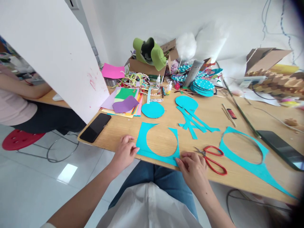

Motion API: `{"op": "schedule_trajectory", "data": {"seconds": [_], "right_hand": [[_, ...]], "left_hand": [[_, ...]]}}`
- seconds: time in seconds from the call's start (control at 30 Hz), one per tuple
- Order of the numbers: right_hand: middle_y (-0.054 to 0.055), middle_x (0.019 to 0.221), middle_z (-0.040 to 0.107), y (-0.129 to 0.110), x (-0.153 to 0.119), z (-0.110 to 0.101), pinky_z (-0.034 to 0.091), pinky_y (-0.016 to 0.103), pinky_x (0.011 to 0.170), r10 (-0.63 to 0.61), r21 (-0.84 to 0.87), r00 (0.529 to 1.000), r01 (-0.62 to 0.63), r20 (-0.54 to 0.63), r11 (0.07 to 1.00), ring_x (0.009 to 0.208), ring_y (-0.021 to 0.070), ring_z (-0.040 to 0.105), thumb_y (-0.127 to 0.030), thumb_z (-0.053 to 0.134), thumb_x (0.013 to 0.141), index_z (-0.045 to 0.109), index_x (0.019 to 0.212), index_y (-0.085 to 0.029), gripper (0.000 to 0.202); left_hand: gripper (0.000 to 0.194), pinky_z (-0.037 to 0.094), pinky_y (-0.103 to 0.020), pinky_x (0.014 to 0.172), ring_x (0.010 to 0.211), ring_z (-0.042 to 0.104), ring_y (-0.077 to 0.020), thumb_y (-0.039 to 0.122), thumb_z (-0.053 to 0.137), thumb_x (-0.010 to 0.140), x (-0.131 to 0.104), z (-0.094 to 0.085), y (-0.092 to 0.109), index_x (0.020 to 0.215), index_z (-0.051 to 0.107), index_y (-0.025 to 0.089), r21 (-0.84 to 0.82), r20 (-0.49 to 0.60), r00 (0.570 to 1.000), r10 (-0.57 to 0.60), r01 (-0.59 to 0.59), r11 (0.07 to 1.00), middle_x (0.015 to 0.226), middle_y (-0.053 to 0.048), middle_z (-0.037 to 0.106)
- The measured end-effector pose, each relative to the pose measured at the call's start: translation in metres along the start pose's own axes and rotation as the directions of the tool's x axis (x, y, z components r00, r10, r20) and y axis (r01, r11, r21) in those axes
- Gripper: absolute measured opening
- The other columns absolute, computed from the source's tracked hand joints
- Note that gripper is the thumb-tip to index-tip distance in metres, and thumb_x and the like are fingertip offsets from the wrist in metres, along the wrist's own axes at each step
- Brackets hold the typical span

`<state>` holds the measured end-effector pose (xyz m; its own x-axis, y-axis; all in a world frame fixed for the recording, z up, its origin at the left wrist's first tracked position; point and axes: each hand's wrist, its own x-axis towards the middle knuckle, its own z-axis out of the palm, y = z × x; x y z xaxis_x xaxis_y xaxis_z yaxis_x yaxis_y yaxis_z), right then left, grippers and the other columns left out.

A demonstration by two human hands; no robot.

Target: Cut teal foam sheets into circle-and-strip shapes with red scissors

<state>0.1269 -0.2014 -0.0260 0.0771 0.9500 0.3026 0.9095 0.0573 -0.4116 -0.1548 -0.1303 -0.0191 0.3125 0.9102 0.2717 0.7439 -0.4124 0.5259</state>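
Note:
A turquoise sheet [144,148] with a big round hole cut out lies at the table's front edge. Its lower left edge is pinched by my left hand [125,152], fingers curled. At the lower right corner my right hand [193,166] pinches the same sheet between thumb and fingers. Red-handled scissors [215,158] lie just right of my right hand, blades a little apart. Beyond the sheet are a turquoise disc [152,110], another disc [186,102] and several turquoise strips [191,126]. A second cut-out sheet [247,164] lies farther right.
A black phone [95,127] lies at the left edge; a dark device [282,148] is at right. Coloured sheets [125,103], glue bottles [169,88], a grey roll [193,74] and boxes [142,67] crowd the back. Beyond a white partition [59,53], a person [16,91] sits.

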Motion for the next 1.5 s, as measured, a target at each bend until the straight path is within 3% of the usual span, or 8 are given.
{"op": "schedule_trajectory", "data": {"seconds": [0.5,0.97,1.5], "right_hand": [[0.01,0.096,0.061,-0.004,-0.002,0.003,0.036,0.042,0.075,0.006,-0.073,0.999,-0.01,-0.045,0.997,0.089,0.0279,0.045,-0.059,0.038,0.09,0.063,0.066,-0.021,0.052],[0.009,0.096,0.06,-0.009,-0.002,0.0,0.037,0.041,0.076,0.018,-0.136,0.999,-0.022,-0.027,0.99,0.092,0.0273,0.045,-0.048,0.048,0.091,0.06,0.064,-0.02,0.041],[0.01,0.093,0.057,-0.015,-0.006,-0.001,0.036,0.039,0.075,-0.057,-0.255,0.998,0.046,-0.038,0.966,0.088,0.0254,0.045,-0.044,0.04,0.095,0.056,0.072,-0.019,0.038]], "left_hand": [[0.021,0.043,-0.042,0.09,0.106,0.049,-0.0232,0.018,0.054,0.084,-0.002,0.001,-0.004,0.064,0.049,0.018,-0.007,0.011,1.0,0.021,-0.021,1.0,0.107,-0.007,0.052],[0.026,0.043,-0.045,0.091,0.107,0.048,-0.0253,0.025,0.053,0.087,-0.003,-0.002,0.001,0.063,0.045,0.019,0.055,0.021,0.999,0.025,-0.027,0.998,0.106,-0.009,0.051],[0.022,0.045,-0.042,0.089,0.109,0.05,-0.0241,0.024,0.051,0.088,-0.007,0.0,0.001,0.068,0.044,0.019,0.042,-0.008,0.999,0.045,-0.045,0.998,0.108,-0.009,0.052]]}}
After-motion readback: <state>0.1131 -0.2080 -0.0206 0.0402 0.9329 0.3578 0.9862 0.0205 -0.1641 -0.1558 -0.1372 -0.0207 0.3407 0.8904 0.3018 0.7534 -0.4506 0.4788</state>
